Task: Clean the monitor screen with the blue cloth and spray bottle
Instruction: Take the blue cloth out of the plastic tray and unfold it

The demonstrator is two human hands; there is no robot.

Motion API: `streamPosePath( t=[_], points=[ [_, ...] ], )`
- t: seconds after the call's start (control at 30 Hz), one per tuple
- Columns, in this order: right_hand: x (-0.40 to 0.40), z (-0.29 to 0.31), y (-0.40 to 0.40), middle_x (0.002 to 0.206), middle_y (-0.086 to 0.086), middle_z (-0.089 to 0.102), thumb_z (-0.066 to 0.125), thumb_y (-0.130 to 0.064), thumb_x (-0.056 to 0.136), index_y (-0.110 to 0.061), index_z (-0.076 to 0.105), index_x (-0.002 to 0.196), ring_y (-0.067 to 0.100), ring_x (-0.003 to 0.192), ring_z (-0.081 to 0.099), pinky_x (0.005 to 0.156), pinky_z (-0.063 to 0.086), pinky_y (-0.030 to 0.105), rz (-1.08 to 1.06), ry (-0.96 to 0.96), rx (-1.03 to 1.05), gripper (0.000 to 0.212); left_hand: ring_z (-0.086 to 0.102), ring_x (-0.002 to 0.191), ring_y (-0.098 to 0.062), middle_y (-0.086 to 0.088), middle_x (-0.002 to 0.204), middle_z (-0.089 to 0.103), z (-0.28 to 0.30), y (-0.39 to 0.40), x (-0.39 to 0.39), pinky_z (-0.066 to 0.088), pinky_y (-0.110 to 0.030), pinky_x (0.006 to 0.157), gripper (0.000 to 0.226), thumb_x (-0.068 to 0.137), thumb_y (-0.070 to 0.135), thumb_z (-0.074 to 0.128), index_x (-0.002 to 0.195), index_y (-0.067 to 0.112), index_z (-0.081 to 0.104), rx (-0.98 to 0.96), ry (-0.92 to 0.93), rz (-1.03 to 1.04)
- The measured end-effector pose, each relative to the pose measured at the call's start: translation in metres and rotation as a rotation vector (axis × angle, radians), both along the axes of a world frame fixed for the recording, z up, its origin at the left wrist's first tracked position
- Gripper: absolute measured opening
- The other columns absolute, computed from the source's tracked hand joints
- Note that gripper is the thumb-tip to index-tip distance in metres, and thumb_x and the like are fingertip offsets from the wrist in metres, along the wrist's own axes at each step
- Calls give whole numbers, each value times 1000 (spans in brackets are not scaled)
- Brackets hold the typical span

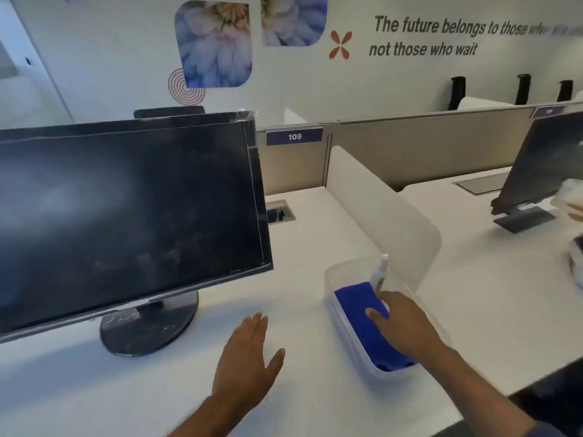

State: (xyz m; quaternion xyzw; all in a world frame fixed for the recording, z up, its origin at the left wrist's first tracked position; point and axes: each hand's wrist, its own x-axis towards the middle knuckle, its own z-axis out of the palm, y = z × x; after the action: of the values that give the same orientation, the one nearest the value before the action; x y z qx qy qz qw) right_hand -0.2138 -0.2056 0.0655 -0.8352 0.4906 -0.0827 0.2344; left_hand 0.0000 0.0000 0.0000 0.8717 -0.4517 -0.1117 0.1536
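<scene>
Right hand (399, 320): reaching into clear tub (344, 323), fingers loosely curled on blue cloth (356, 298); grip unclear.
Left hand (249, 357): flat open, empty, over desk (157, 389).
Spray bottle (380, 274): upright at tub's far end.
Monitor (126, 216): left, smudged.

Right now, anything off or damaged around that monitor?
Yes. The monitor sits tilted, its bottom edge sloping, and the screen is smeared and dusty. Loose film or tape shows at its top right corner and right bezel. Its round base looks scuffed. No spills on the desk.

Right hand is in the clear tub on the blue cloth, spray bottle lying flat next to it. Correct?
Nearly. The head view shows the right hand in the tub on the blue cloth, but the spray bottle stands upright at the tub's far end.
</scene>
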Motion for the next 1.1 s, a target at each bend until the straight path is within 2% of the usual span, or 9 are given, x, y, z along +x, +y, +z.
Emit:
streamPosePath(
  t=[0.07,0.13,0.2,0.27,0.43,0.67,0.93,1.1],
  points=[
    [-1,-6,-9,141,-1,54,52,-42,97,-18,46,142,20,125,53,101,40,28,-27,29,40,51,-5,153,-11,11,166,-5,-15,-4,-3,-7,-26,117,83,93,71,22,159,25,3,27,-12,-8],
    [-1,-10,-17,134,0,59,52,-41,97,-18,49,138,21,117,58,95,43,28,-35,81,94,47,-12,152,-10,11,164,-14,-33,-1,-6,-18,-21,116,97,80,79,-3,158,21,-3,38,-52,-9],
    [1,-18,-24,122,1,64,54,-40,96,-18,53,129,20,105,60,91,46,29,-48,113,147,40,-15,151,-11,11,162,-18,-50,3,-7,-26,-17,112,107,71,81,-17,156,18,-7,20,-66,-3],
    [2,-24,-29,115,2,66,56,-42,94,-17,53,121,19,97,61,90,49,31,-62,140,185,37,-15,151,-10,11,160,-20,-58,7,-6,-27,-17,110,103,74,81,-13,155,17,-10,-5,-83,19],
    [7,-35,-39,121,5,63,55,-45,94,-12,50,126,24,109,60,98,47,36,-126,181,231,46,-17,149,-7,9,163,-15,-60,6,-6,-26,-17,111,88,86,73,6,152,19,-13,15,-105,27],
    [19,-39,-40,115,7,64,59,-44,93,-10,54,116,26,107,60,99,47,39,-187,187,299,42,-18,149,-6,10,162,-16,-57,6,-7,-24,-18,113,92,85,72,5,156,14,-7,13,-134,25],
    [24,-40,-37,107,9,62,73,-31,85,-8,51,106,26,98,58,93,50,40,-353,-11,461,39,-19,149,-7,9,162,-17,-56,7,-7,-25,-17,112,89,87,71,7,154,14,-10,24,-136,15],
    [22,-27,-35,104,7,66,71,-24,84,-11,59,109,26,96,61,90,53,41,-295,-140,454,31,-19,149,-7,9,163,-17,-56,7,-8,-26,-17,111,89,87,71,6,155,16,-10,32,-125,25]
  ],
)
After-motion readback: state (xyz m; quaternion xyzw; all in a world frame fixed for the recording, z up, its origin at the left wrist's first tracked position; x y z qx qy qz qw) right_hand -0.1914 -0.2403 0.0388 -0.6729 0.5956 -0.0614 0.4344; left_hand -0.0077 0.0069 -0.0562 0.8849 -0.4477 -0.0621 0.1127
